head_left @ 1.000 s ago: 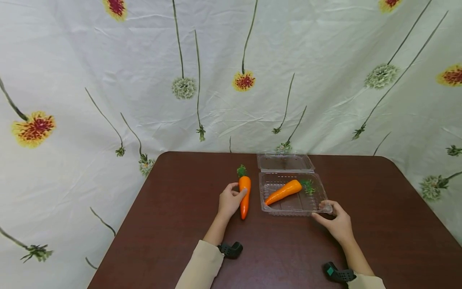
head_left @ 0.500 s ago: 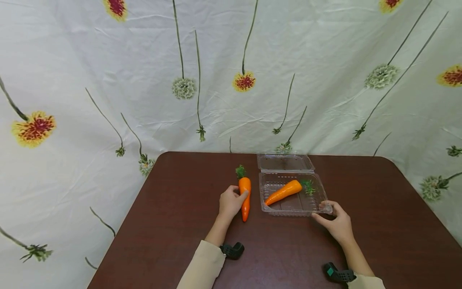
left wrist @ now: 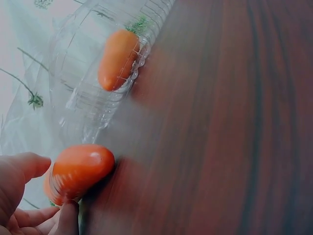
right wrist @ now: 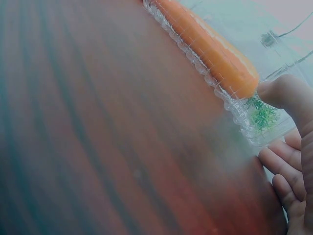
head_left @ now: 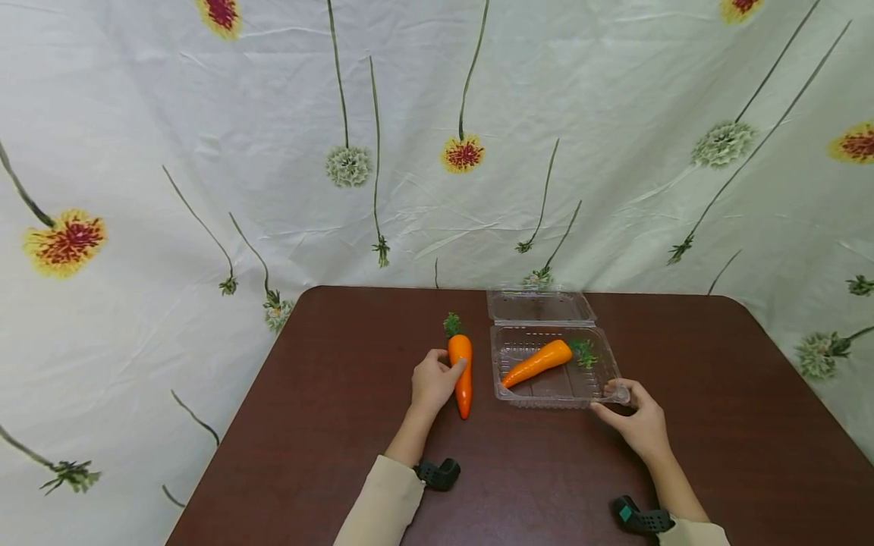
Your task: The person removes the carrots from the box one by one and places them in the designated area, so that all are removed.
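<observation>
In the head view my left hand holds an orange carrot with a green leafy top, thumb on one side and fingers on the other. The carrot lies lengthwise, leaves toward the back; the left wrist view shows its rounded orange body at the fingers. To its right stands a clear plastic clamshell container, lid laid back. A second carrot lies slanted inside it, leaves to the right. My right hand grips the container's front right corner, thumb and fingers at the rim.
The container's raised lid lies at the far edge of the dark brown table. Behind the table hangs a pale cloth printed with flowers. Each wrist wears a black band.
The carrot in my left hand has tilted slightly, its leafy end shifting left and its tip a little right and nearer. My right hand and the container stay put.
</observation>
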The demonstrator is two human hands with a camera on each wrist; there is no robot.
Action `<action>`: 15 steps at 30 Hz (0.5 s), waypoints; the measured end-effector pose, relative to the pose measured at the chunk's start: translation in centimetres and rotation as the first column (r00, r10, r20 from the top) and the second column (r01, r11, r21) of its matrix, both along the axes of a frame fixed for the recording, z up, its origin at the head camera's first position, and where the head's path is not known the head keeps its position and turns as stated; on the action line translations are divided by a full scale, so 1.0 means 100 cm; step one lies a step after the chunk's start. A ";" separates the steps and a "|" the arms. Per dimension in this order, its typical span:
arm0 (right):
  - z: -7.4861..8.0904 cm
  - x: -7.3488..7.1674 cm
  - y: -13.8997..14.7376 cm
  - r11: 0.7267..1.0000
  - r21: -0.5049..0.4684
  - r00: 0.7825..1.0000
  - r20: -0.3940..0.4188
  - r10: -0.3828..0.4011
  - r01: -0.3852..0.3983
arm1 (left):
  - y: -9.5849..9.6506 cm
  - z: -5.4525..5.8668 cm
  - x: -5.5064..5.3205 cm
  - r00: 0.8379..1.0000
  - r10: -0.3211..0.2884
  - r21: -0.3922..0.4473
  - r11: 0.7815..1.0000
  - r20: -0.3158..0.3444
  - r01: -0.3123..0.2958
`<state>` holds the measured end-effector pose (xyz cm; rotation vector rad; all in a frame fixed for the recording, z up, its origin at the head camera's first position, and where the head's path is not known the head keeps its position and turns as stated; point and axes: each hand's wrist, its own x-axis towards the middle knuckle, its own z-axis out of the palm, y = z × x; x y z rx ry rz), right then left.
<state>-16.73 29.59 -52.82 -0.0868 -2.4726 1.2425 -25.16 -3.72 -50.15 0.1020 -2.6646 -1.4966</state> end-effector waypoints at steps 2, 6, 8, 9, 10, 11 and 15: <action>0.000 0.000 0.000 1.000 -0.001 1.000 0.007 -0.002 0.002 | -0.001 0.000 0.000 1.000 0.000 -0.007 1.000 -0.010 0.000; 0.001 0.000 0.000 1.000 -0.004 1.000 0.015 -0.001 0.001 | -0.002 0.002 0.000 0.999 0.014 -0.025 1.000 -0.047 -0.016; 0.001 0.000 0.000 1.000 -0.004 1.000 0.015 0.000 0.000 | -0.002 0.004 0.000 0.998 0.024 -0.034 0.999 -0.062 -0.026; 0.001 0.000 0.000 1.000 -0.004 1.000 0.014 0.000 0.000 | -0.001 0.006 -0.001 0.997 0.028 -0.039 0.999 -0.067 -0.031; 0.001 0.000 0.000 1.000 -0.002 1.000 0.014 0.000 0.000 | -0.001 0.008 -0.001 0.997 0.030 -0.043 0.999 -0.071 -0.033; 0.001 0.000 0.000 1.000 0.000 1.000 0.014 -0.002 0.002 | 0.000 0.010 -0.001 0.997 0.031 -0.042 0.999 -0.074 -0.034; 0.001 0.000 0.001 1.000 0.008 1.000 0.012 -0.002 0.002 | 0.004 0.018 -0.002 0.995 0.013 -0.032 0.999 -0.095 -0.017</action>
